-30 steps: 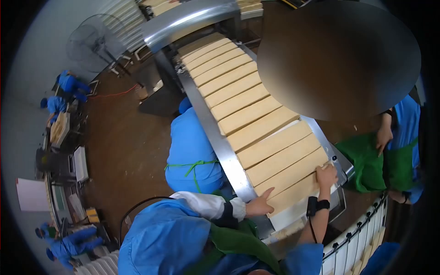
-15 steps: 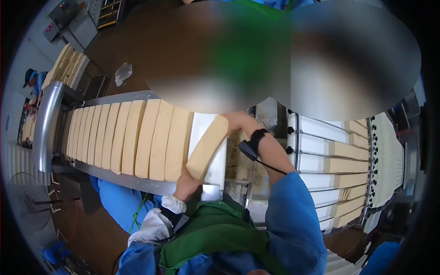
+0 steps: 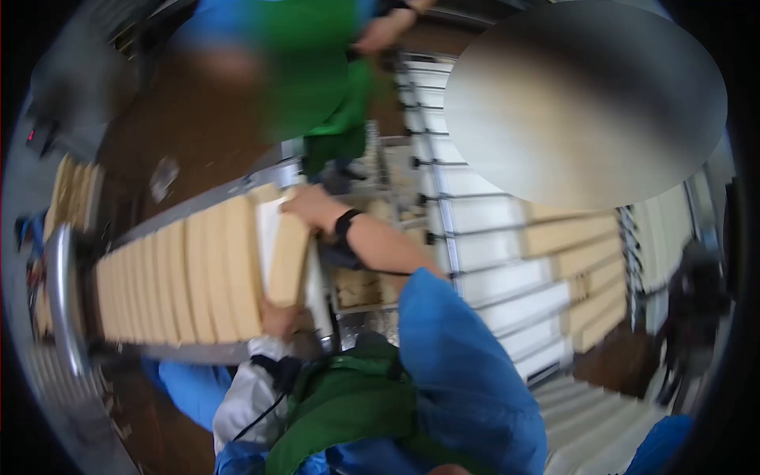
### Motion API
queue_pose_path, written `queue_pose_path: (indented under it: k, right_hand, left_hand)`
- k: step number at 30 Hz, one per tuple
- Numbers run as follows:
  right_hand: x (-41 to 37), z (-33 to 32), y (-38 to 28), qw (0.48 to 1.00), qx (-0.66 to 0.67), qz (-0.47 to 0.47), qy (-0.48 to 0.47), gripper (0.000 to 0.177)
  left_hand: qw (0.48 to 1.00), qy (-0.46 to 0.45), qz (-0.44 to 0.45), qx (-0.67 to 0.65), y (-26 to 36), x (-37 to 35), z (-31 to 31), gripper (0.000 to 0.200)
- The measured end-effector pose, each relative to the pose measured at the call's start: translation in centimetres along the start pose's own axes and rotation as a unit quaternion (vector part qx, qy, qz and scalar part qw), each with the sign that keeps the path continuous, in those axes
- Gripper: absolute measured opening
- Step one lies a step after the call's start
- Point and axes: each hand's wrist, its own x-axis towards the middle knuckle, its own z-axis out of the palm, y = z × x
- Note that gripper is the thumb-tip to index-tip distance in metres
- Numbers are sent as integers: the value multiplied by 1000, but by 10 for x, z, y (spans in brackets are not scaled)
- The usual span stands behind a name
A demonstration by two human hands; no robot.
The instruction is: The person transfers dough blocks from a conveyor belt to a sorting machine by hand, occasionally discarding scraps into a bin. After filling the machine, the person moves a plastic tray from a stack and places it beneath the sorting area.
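Observation:
A long cream-coloured slab [image 3: 290, 261] is held between both my hands over the right end of the conveyor. My left hand [image 3: 281, 319] grips its near end, fingers partly hidden under it. My right hand [image 3: 314, 207] is closed on the far end, with the wrist bent over. Left of it, a row of similar slabs [image 3: 207, 273] stands packed side by side on the belt. A strip of white surface [image 3: 269, 226] shows between that row and the held slab. The view is smeared by motion.
To the right, a rack with white lanes [image 3: 483, 226] and dark rods carries more cream slabs [image 3: 590, 277]. A metal roller [image 3: 63, 293] crosses the conveyor's left end. Across from me stands a person in a green apron [image 3: 348, 107]. A bin with scraps [image 3: 360, 289] sits beside the conveyor.
My head view has turned, shifting the scene. The held slab stands more nearly straight away from me, closer to the row. Both hands still hold it. The person opposite shows more.

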Motion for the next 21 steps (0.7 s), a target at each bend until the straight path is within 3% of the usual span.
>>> queue_pose_path:
  k: [3, 5, 7, 9, 11, 13, 16, 20, 21]
  right_hand:
    - [-59, -41, -12, 994, -49, 97, 12, 44]
    - [-114, -65, -3, 982, -68, 150, 96, 45]
    - [-181, -80, 18, 946, 24, 182, 267, 42]
    - [-248, -121, 19, 922, -5, 272, 275, 47]
    - [-299, -156, 39, 903, -17, 375, 209, 50]
    - [-333, -172, 78, 887, -29, 407, 214, 61]
    - [-359, -182, 146, 864, 46, 454, 214, 73]
    - [-377, -157, 243, 870, 212, 409, 174, 85]
    - [-381, -155, 256, 829, 274, 448, 192, 85]
  left_hand:
    - [991, 3, 134, 3, -17, 10, 5, 71]
    - [974, 16, 205, 93, 36, -29, 0, 69]
    - [947, 7, 288, 141, 80, -49, 10, 69]
    - [910, -4, 379, 170, 119, -62, 36, 68]
    - [862, -14, 474, 179, 159, -75, 69, 68]
    - [813, -5, 549, 194, 201, -83, 104, 66]
    - [794, -18, 562, 232, 261, -89, 151, 70]
    - [784, -55, 554, 275, 304, -72, 203, 73]
    - [782, -65, 547, 291, 313, -71, 210, 73]
